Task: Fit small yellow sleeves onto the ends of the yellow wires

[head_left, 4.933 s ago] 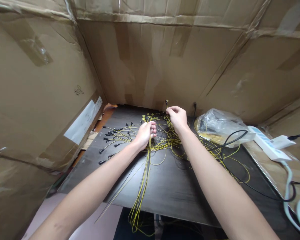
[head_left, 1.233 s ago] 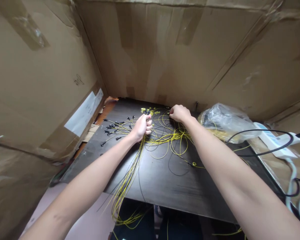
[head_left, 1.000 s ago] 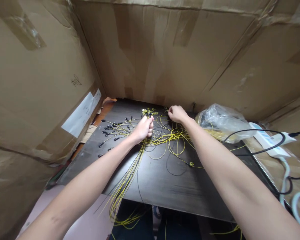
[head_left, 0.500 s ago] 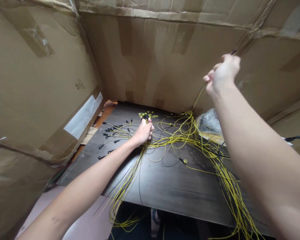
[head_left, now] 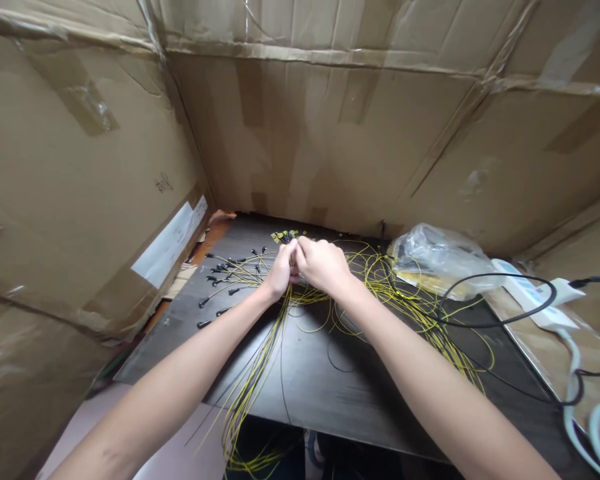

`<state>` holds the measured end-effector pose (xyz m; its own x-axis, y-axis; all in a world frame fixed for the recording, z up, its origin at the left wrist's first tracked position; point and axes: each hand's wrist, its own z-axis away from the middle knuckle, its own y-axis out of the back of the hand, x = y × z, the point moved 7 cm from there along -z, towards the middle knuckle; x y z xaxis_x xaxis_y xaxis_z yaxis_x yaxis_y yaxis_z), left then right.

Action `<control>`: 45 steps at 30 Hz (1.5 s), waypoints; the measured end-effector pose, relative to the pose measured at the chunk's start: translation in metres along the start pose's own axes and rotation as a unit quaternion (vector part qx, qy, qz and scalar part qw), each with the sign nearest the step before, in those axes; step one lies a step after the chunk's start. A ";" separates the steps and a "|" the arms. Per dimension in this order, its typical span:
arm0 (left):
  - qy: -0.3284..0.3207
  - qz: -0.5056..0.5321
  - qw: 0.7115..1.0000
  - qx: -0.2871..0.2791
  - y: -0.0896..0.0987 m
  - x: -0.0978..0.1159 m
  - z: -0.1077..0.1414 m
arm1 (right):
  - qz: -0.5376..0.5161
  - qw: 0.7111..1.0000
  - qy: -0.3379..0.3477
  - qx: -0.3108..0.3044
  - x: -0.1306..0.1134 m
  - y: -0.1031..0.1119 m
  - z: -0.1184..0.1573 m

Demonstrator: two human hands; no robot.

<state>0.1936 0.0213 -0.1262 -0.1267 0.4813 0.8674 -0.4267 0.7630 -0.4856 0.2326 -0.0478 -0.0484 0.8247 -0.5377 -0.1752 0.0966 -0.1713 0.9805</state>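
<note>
My left hand (head_left: 281, 270) is closed around a bundle of thin yellow and black wires (head_left: 266, 347), whose tails hang over the table's front edge. Black tips and small yellow tags (head_left: 284, 236) stick out above its fingers. My right hand (head_left: 323, 263) is pinched against the left thumb at the top of the bundle; what lies between its fingertips is too small to make out. Several black-tipped leads (head_left: 225, 267) fan out on the dark table (head_left: 325, 393) left of my hands. Behind and right of my right hand lies a loose tangle of yellow wires (head_left: 405, 300).
Cardboard walls (head_left: 300, 133) enclose the table at the back and sides. A clear plastic bag (head_left: 440, 257) sits at the back right, beside a white power strip (head_left: 535, 293). A black cable (head_left: 495, 325) loops over the table's right side.
My right hand has come down from its raised place at the upper right to meet my left hand. The yellow wire it drew up is no longer raised. My left hand still grips the bundle.
</note>
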 end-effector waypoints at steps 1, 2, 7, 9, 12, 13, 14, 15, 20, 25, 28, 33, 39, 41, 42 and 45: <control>-0.035 -0.034 0.999 0.002 0.001 0.003 -0.002 | 0.017 1.000 0.010 -0.012 -0.004 -0.003 0.002; -0.076 -0.068 0.995 0.003 0.002 0.007 -0.003 | 0.032 0.999 0.018 -0.022 -0.008 -0.005 0.003; -0.132 -0.129 0.979 0.091 0.012 0.013 -0.005 | 0.072 0.997 0.032 -0.013 -0.017 -0.008 0.010; -0.103 -0.105 0.979 0.140 0.017 0.012 -0.004 | 0.089 0.995 0.039 0.008 -0.016 -0.007 0.013; -0.054 -0.034 0.988 0.140 0.015 0.012 -0.004 | 0.127 0.990 0.045 0.047 -0.003 -0.004 0.013; -0.044 -0.002 0.989 0.140 0.015 0.013 -0.004 | 0.137 0.988 0.041 0.060 0.007 -0.003 0.012; -0.039 0.030 0.988 0.146 0.017 0.015 -0.004 | 0.142 0.987 0.031 0.074 0.018 0.000 0.010; -0.036 0.060 0.985 0.156 0.020 0.017 -0.005 | 0.142 0.986 0.017 0.087 0.032 0.002 0.008; -0.047 0.143 0.967 0.206 0.037 0.029 -0.008 | 0.108 0.984 -0.068 0.125 0.104 0.016 -0.003; -0.068 0.216 0.949 0.219 0.053 0.043 -0.010 | 0.108 0.980 -0.091 0.140 0.138 0.027 -0.003; -0.098 0.249 0.934 0.236 0.066 0.056 -0.009 | 0.121 0.977 -0.088 0.152 0.148 0.034 0.000; -0.139 0.282 0.903 0.292 0.092 0.071 -0.006 | 0.161 0.970 -0.074 0.167 0.163 0.044 0.003; -0.166 0.286 0.879 0.344 0.116 0.080 -0.002 | 0.204 0.957 -0.119 0.170 0.177 0.060 0.004; -0.172 0.283 0.875 0.352 0.123 0.081 -0.002 | 0.217 0.953 -0.130 0.169 0.178 0.067 0.004; -0.175 0.280 0.874 0.356 0.127 0.082 -0.003 | 0.221 0.951 -0.135 0.168 0.177 0.071 0.003; -0.182 0.271 0.870 0.370 0.135 0.081 -0.005 | 0.226 0.947 -0.156 0.164 0.177 0.078 0.002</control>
<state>0.1304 0.1654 -0.1216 -0.7057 0.4129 0.5758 -0.6592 -0.0850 -0.7471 0.3855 -0.1578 -0.0027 0.5301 -0.8267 0.1886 -0.4481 -0.0842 0.8900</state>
